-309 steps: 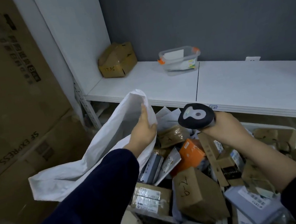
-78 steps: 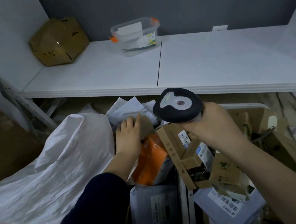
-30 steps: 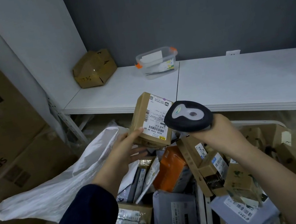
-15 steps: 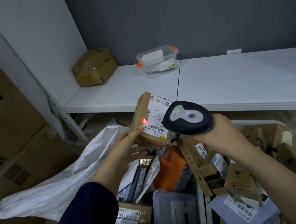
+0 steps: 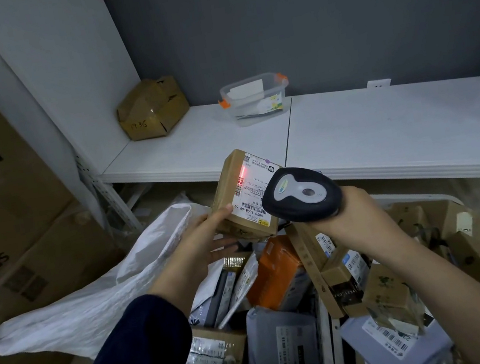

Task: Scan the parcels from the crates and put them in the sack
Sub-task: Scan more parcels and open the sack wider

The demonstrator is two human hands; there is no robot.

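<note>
The left hand (image 5: 207,240) pinches a cardboard parcel (image 5: 234,192) under the scanner (image 5: 300,194) clasped by the right hand (image 5: 361,219), while the crates (image 5: 323,319) remain full beside the sack (image 5: 100,301).

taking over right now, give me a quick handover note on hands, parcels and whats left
Left hand: holds a small brown parcel up, label facing the scanner.
Right hand: grips the scanner, aimed at the label; a red line shows on a barcode.
White sack: lies to the left of the crates, mouth towards them.
Crates: full of parcels, among them an orange one and a grey bag.
Done: this parcel is picked and under the scanner.
Left: drop it in the sack, then scan and bag the others. What the sack holds cannot be seen.
</note>
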